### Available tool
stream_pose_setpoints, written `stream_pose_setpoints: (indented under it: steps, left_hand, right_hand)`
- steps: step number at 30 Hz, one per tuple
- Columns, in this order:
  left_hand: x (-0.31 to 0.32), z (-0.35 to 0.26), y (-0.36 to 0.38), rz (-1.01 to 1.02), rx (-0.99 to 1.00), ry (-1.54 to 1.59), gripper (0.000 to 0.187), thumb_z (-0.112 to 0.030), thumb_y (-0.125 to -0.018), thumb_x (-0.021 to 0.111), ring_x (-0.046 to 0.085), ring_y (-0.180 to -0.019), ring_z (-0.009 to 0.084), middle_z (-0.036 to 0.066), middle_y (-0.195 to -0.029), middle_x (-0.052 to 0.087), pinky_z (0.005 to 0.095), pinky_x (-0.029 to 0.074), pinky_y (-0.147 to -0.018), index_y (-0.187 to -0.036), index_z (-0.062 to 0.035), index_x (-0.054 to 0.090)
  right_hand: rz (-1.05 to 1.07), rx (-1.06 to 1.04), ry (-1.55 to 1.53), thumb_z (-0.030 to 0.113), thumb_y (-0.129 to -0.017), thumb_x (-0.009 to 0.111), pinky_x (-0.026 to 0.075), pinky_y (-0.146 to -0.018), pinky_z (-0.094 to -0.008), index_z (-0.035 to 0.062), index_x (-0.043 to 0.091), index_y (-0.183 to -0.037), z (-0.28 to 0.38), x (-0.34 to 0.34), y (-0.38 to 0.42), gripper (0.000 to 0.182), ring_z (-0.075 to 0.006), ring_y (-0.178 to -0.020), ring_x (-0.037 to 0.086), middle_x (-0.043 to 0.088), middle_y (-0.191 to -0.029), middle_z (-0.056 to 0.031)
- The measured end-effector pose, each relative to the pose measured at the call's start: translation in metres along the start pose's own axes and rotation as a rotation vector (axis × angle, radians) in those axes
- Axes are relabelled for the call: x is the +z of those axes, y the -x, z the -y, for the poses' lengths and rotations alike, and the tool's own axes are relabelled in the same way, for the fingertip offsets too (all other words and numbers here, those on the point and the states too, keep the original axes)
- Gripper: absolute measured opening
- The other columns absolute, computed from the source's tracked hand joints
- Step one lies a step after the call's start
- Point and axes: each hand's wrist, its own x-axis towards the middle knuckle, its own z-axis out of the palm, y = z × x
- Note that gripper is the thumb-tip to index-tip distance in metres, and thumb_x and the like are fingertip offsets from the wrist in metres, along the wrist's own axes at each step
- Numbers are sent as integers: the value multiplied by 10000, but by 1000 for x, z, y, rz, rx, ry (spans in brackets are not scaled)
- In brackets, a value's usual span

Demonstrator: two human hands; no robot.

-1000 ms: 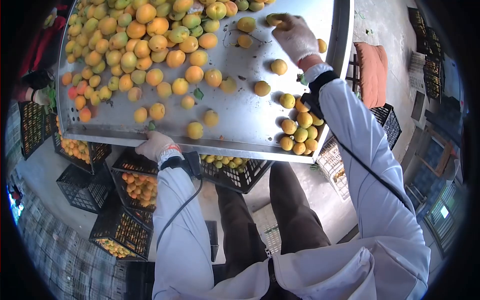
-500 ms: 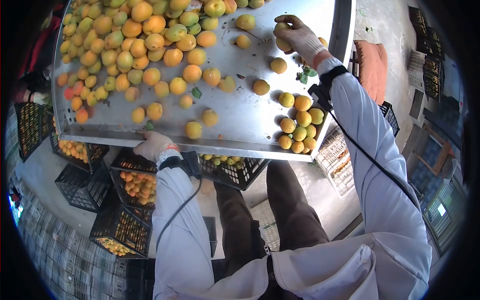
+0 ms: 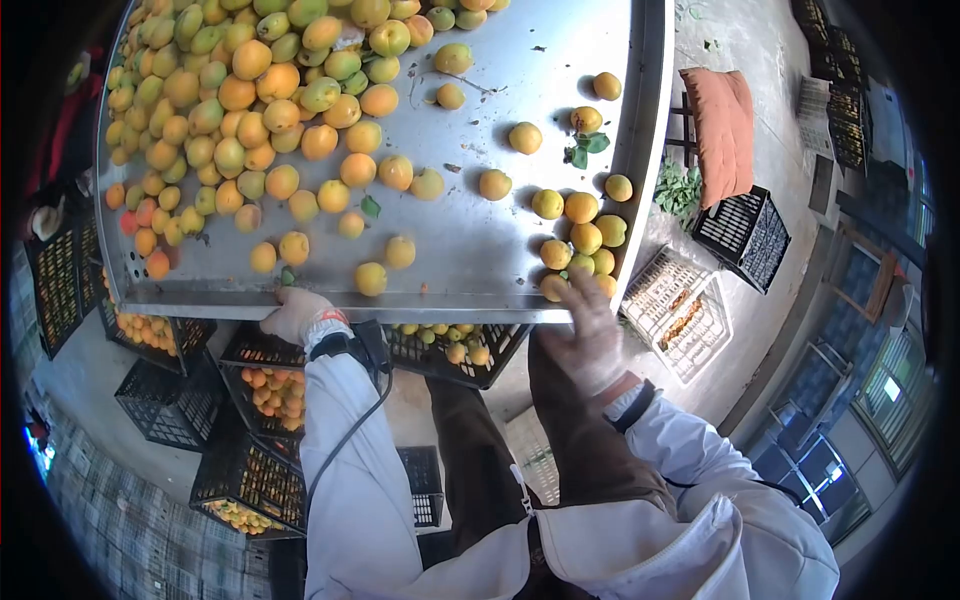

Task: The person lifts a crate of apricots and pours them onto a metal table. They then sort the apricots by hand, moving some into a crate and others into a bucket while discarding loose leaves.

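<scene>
A metal tray table point(image 3: 480, 240) carries a large heap of orange and green-yellow apricots point(image 3: 250, 110), thickest at the upper left. My left hand point(image 3: 298, 314) rests at the tray's front rim, near a small green leaf; its fingertips are partly hidden, and what they hold, if anything, does not show. My right hand point(image 3: 585, 335), blurred by motion, is at the front right rim, just below a cluster of apricots point(image 3: 583, 235). Its fingers are smeared, so their grip is unclear. Under the rim sits a black crate point(image 3: 490, 365) with green-yellow apricots.
Black crates with apricots point(image 3: 245, 480) stand at the lower left, beside another black crate point(image 3: 170, 400). On the right are a white crate point(image 3: 680, 315), a black crate point(image 3: 745, 240) and an orange cushion point(image 3: 718, 135). Part of another person's hand point(image 3: 45, 222) shows far left.
My right hand has moved from the tray's upper right down to its front edge. An apricot now lies right of the cluster, and more orange-yellow fruit shows in the crate below. The view has shifted slightly.
</scene>
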Motion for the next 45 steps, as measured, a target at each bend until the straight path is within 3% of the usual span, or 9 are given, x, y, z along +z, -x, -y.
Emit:
stream_pose_setpoints:
  steps: [6, 14, 22, 25, 28, 31, 37, 41, 45]
  left_hand:
    - [1, 3, -3, 27, -19, -4, 498, -243, -927, 580, 667, -945, 464, 342, -1040, 637, 503, 550, -805, -1203, 136, 411]
    - [-2, 0, 2, 22, -15, -2, 507, -261, -932, 580, 660, -966, 465, 344, -1065, 632, 504, 547, -814, -1207, 133, 419]
    - [-1, 0, 1, 10, 3, 25, 529, -302, -938, 597, 668, -947, 450, 320, -1050, 645, 490, 547, -802, -1196, 128, 427]
    - [0, 1, 3, -12, 13, 8, 519, -298, -936, 596, 669, -941, 448, 321, -1034, 647, 492, 544, -798, -1184, 128, 434]
    - [0, 1, 2, -11, 5, 2, 506, -288, -935, 589, 668, -933, 450, 333, -1024, 642, 497, 541, -795, -1178, 128, 434]
    - [2, 3, -1, -16, 30, 4, 497, -276, -935, 579, 668, -922, 457, 338, -1011, 641, 505, 540, -786, -1178, 130, 426]
    - [5, 7, -6, -20, 30, 8, 498, -266, -936, 587, 673, -914, 460, 341, -1005, 645, 508, 545, -774, -1185, 129, 414]
    - [3, 5, -4, 2, 14, 23, 503, -267, -950, 584, 672, -930, 460, 342, -1026, 641, 507, 550, -779, -1206, 124, 397]
    - [4, 7, -4, 21, 2, 43, 497, -270, -956, 579, 670, -941, 456, 336, -1043, 637, 506, 551, -788, -1212, 113, 394]
  right_hand:
    - [135, 809, 201, 390, -863, 683, 238, -1200, -462, 117, 350, -1517, -28, 29, -28, 783, -448, -1471, 191, 250, -1590, -225]
    - [-249, 196, -248, 271, -864, 675, 407, -1096, -421, 130, 427, -1463, -18, 15, -63, 663, -366, -1377, 420, 407, -1504, -207]
    - [-49, 298, 325, 39, -812, 588, 354, -1139, -401, 143, 526, -1381, -106, 8, -148, 581, -356, -1338, 429, 465, -1471, -121]
    - [-85, 331, 178, 55, -833, 598, 434, -1065, -392, 104, 577, -1319, -107, 1, -166, 490, -331, -1225, 541, 540, -1386, -149]
    - [-18, 589, -788, 91, -841, 621, 507, -952, -339, 57, 605, -1275, -95, -14, -175, 436, -265, -1090, 633, 601, -1295, -169]
    - [-249, 391, -447, 205, -859, 628, 518, -926, -334, 36, 540, -1357, -98, -10, -195, 533, -266, -1042, 656, 613, -1250, -207]
    - [-29, 358, -58, 356, -838, 704, 470, -1013, -395, 129, 543, -1358, -75, -7, -247, 590, -330, -1146, 625, 646, -1247, -151]
    - [-36, 422, -603, 370, -859, 729, 581, -617, -274, 103, 517, -1364, -43, -28, -231, 609, -189, -938, 690, 678, -1139, -144]
    - [1, 524, -478, 349, -880, 716, 561, -616, -258, 57, 512, -1331, -31, -44, -156, 575, -145, -797, 687, 697, -997, -125]
